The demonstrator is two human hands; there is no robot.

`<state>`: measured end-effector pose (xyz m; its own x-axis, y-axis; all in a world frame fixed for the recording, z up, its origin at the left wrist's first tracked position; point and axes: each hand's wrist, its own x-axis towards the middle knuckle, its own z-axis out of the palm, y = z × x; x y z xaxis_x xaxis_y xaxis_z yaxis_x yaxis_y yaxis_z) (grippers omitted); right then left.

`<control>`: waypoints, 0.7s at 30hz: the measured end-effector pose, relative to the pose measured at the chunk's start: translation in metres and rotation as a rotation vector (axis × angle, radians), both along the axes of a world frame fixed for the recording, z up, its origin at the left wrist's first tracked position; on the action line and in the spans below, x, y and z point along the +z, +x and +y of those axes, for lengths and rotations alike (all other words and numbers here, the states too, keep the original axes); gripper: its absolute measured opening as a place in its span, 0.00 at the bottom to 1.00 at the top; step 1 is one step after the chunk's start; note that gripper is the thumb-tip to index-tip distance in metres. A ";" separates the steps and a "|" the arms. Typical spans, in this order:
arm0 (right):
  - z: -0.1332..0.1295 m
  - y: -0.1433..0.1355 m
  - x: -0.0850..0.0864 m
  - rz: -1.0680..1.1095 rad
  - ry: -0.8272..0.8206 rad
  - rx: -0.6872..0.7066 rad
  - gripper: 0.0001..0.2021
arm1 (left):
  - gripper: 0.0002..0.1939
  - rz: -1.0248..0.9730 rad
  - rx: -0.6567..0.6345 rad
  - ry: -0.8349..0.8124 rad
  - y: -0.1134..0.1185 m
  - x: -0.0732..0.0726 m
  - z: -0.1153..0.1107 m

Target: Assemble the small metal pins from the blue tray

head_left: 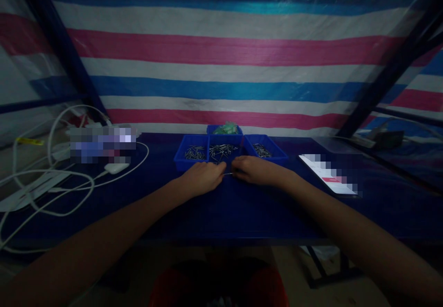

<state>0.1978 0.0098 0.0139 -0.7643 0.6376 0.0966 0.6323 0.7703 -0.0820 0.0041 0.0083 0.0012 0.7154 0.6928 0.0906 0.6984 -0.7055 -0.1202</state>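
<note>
My left hand point(204, 177) and my right hand point(256, 169) face each other just above the blue table, close to the front of the blue bins. A thin, shiny metal rod point(227, 173) spans the small gap between them. Fingers of both hands are closed in a pinch at its two ends, which they hide. Behind the hands, the left bin point(177, 155), the middle bin point(226, 138) and the right bin point(277, 152) hold many small, slender metal pieces. What kind these are is too small and dark to tell.
Another blue bin point(211, 130) at the back holds a green plastic bag point(228, 128). White cables point(83, 180) and a white adapter point(116, 167) lie at left. A lit phone or tablet point(328, 175) lies at right. A red-orange rounded thing point(166, 284) stands below the table edge.
</note>
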 end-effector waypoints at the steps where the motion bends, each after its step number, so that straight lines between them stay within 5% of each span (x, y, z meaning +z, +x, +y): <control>1: 0.000 0.000 0.000 0.003 0.000 -0.007 0.04 | 0.11 0.000 -0.001 -0.001 0.000 0.000 0.000; 21: 0.000 -0.002 -0.003 0.014 0.005 -0.040 0.08 | 0.12 0.023 0.005 0.024 -0.001 0.001 0.000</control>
